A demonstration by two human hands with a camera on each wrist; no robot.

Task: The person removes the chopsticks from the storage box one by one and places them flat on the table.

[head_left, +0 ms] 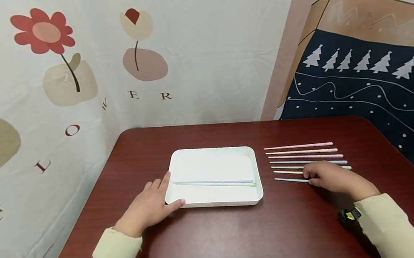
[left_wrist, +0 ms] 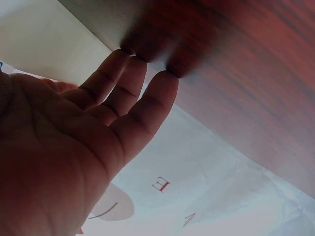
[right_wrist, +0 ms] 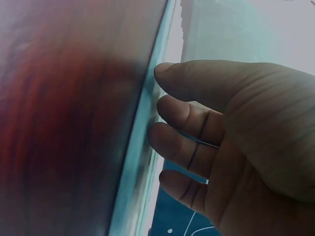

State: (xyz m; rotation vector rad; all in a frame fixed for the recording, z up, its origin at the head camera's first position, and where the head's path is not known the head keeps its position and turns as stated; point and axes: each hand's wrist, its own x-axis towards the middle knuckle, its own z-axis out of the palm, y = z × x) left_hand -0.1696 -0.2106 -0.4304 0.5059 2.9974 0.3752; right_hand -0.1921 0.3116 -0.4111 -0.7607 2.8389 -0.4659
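Observation:
My left hand (head_left: 149,204) rests against the left end of the white tray (head_left: 210,158), its thumb over the near rim. In the left wrist view three fingertips (left_wrist: 165,81) touch the table. Two thin chopsticks, a lilac one (head_left: 212,182) and a green one (head_left: 235,184), lie side by side inside the tray. My right hand (head_left: 329,177), at the near end of a row of pastel chopsticks, pinches the nearest blue chopstick (head_left: 290,179) between thumb and fingers. That blue chopstick (right_wrist: 130,157) runs past the fingertips in the right wrist view; its right end is hidden in the head view.
Above it in the row lie several more chopsticks, among them a far pink one (head_left: 297,146) and another blue one (head_left: 290,162), roughly parallel. All rest on the dark red wooden table (head_left: 223,245). Printed cloth (head_left: 203,62) hangs behind the table and along its left side.

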